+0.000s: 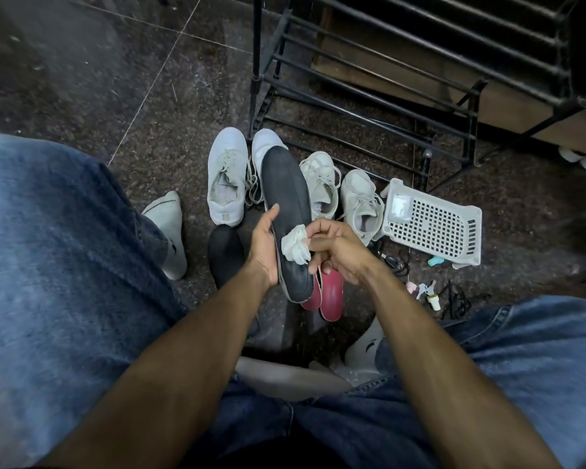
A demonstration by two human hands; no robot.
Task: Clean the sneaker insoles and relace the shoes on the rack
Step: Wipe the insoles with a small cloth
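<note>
My left hand grips a dark grey insole by its left edge and holds it above the floor, toe end pointing away. My right hand pinches a crumpled white cloth against the insole's heel half. Two pink insoles lie on the floor under my right hand. Another dark insole lies left of my left hand. Several white sneakers with loose laces stand behind: one pair to the left, another pair to the right.
A black metal shoe rack stands behind the sneakers. A white plastic basket lies tipped on the floor to the right, with small clips and black laces near it. My knees in blue jeans flank the scene; my feet wear white socks.
</note>
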